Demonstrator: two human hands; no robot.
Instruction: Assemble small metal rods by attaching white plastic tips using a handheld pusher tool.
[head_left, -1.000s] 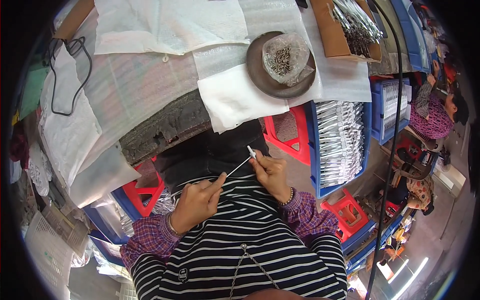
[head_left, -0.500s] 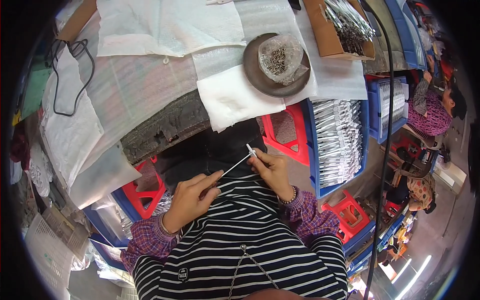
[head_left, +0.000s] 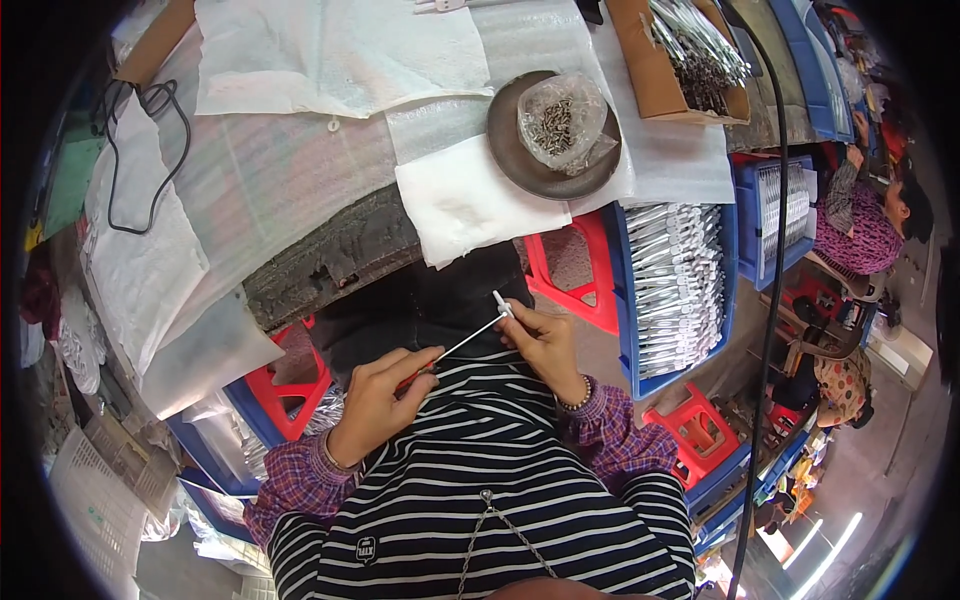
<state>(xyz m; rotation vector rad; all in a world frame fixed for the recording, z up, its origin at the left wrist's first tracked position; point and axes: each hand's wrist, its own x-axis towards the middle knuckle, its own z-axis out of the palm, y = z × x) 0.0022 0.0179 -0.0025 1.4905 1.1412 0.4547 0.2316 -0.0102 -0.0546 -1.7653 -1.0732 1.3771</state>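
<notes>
My left hand [head_left: 376,402] is closed around the handle of a screwdriver [head_left: 470,338]; a bit of red handle shows between the fingers. Its thin metal shaft slants up to the right, and the tip meets a small white, slim part [head_left: 501,300]. That part is pinched by the thumb and fingers of my right hand [head_left: 548,346], with its upper end sticking out. Both hands are over my lap, in front of the table edge. Fingers hide most of the part, and whether a screw sits at the tip cannot be made out.
On the table [head_left: 290,160] a dark round dish [head_left: 507,165] holds a plastic bag of small screws [head_left: 556,125]. A blue bin [head_left: 628,345] of silvery parts stands at right, near red stools [head_left: 700,430]. A cardboard box [head_left: 640,75] and black cable [head_left: 772,300] are beyond. Co-workers sit far right.
The fingers of my left hand have shifted slightly on the screwdriver, and some of its red handle now shows. My right hand and the white part stay nearly in place.
</notes>
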